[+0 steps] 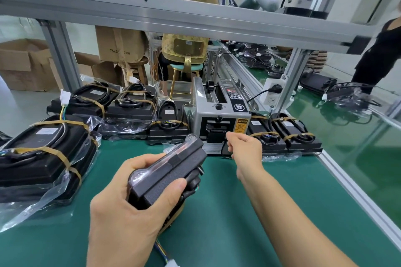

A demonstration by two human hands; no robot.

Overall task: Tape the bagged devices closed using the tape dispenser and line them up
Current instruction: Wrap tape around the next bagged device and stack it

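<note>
While my left hand [130,197] grips the bagged device [167,173] | right hand [244,147] fingers pinch at the tape dispenser [219,115] mouth, tape itself unclear | next: press strip across bag flap.

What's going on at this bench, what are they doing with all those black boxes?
A person is packing. Their left hand grips a black bagged device above the green table. Their right hand reaches to the mouth of the grey tape dispenser, fingers pinched as if taking a strip of tape, though the strip itself is hard to see. Other bagged devices bound with brown tape lie lined up on both sides of the dispenser.
</note>
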